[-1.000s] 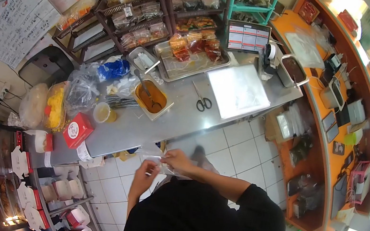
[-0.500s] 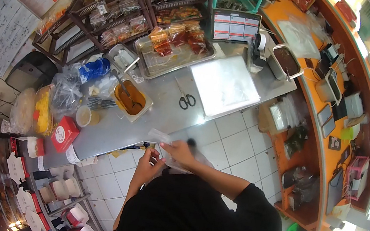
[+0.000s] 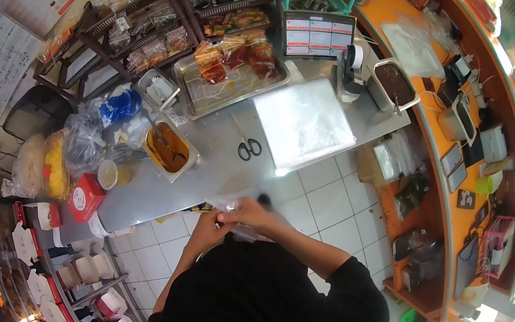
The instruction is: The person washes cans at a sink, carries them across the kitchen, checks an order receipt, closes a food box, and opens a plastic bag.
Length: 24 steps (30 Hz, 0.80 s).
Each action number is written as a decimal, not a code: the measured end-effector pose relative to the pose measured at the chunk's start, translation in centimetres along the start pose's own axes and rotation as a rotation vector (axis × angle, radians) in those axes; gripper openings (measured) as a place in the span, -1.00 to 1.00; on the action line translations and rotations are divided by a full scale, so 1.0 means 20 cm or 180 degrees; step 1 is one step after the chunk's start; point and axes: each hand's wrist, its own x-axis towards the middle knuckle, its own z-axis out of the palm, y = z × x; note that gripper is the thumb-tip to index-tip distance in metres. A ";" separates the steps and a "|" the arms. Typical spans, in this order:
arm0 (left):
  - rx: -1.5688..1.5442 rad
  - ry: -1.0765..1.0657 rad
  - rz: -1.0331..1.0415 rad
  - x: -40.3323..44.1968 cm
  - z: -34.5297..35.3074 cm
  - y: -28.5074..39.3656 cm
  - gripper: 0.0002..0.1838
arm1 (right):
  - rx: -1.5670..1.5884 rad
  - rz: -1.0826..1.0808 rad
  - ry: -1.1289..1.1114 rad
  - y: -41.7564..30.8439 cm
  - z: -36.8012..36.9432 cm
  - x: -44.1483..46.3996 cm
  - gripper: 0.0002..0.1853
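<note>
A thin clear plastic bag (image 3: pixel 225 201) hangs in front of my body, over the near edge of the steel table. My right hand (image 3: pixel 248 214) grips it, with the fingers bent around the film. Touching the right fingertips, my left hand (image 3: pixel 207 230) is closed in a pinch at the bag's near edge. The lower part of the bag is partly hidden behind my right hand and forearm. Scissors (image 3: pixel 249 149) with black handles lie on the table beyond my hands, beside a stack of clear plastic sheets or bags (image 3: pixel 303 124).
On the steel table (image 3: pixel 209 170) stand a metal container of orange sauce (image 3: pixel 169 151) with a ladle, a tray (image 3: pixel 196 102) with bagged red sauce, and a red box (image 3: pixel 87 197). Brown racks (image 3: pixel 151 28) stand behind. An orange counter (image 3: pixel 438 131) curves along the right.
My left hand has come up to my right hand, and their fingertips now meet at the bag. The view has shifted slightly, moving the table items a little to the left.
</note>
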 end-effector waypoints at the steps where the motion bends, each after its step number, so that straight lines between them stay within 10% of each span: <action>1: -0.0002 -0.0007 -0.0005 -0.01 -0.01 -0.02 -0.78 | -0.0929 -0.0119 0.0034 0.07 -0.10 0.04 -0.65; 10: 0.1377 0.0994 0.0229 -0.12 0.00 -0.05 -0.75 | -0.3814 -0.0776 0.2419 -0.25 -0.62 -0.29 -0.82; 12: 0.1600 0.1062 0.0271 -0.11 0.00 -0.13 -0.76 | -0.3405 -0.1988 0.3661 -0.20 -0.69 -0.33 -0.85; 15: 0.1751 0.0677 -0.0060 -0.11 -0.05 -0.11 -0.82 | -0.3820 -0.0791 0.3882 -0.26 -0.79 -0.49 -0.78; 18: 0.1566 0.0081 -0.0391 -0.11 -0.02 0.00 -0.77 | -0.1571 -0.1406 0.3105 -0.27 -0.78 -0.53 -0.72; 22: 0.1567 0.0296 0.1231 0.05 0.11 0.17 -0.53 | -0.1044 -0.1400 0.2338 -0.23 -0.52 -0.46 -0.70; 24: 0.1477 -0.0068 0.0962 0.11 0.20 0.18 -0.60 | -0.2160 -0.1556 0.2008 -0.22 -0.41 -0.43 -0.72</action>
